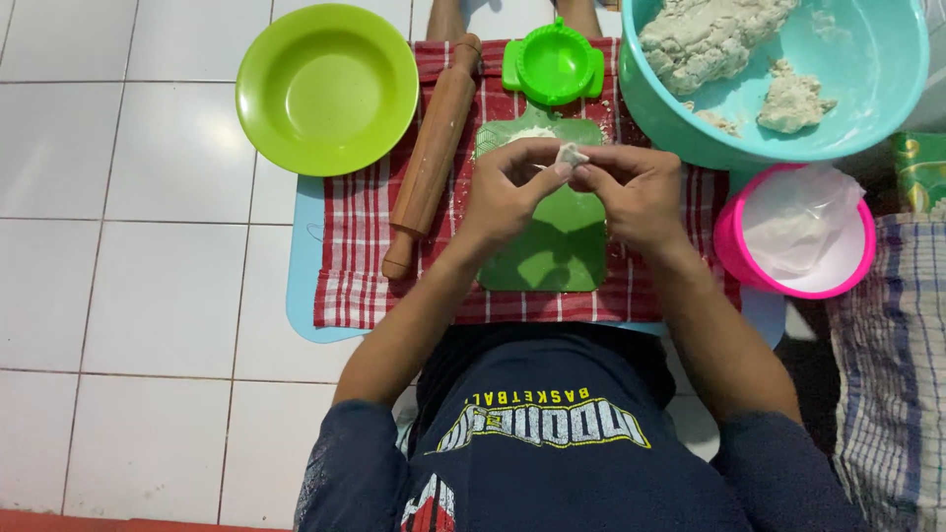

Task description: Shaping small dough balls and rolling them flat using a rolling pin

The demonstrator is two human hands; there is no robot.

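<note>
My left hand (512, 187) and my right hand (636, 192) meet above a small green cutting board (552, 261). Between their fingertips they pinch a small pale piece of dough (571, 155). The board lies on a red and white checked cloth (360, 266). A wooden rolling pin (434, 153) rests on the cloth just left of my left hand. A round green dumpling press (553, 64) sits beyond the board. A teal basin (867, 79) at the upper right holds a big lump of dough (705, 39) and smaller bits.
An empty lime green bowl (327, 87) stands on the white tiled floor at the upper left. A pink bowl (734, 246) with a white plastic bag in it sits right of my right hand. A checked blue cloth (887, 384) lies at the far right.
</note>
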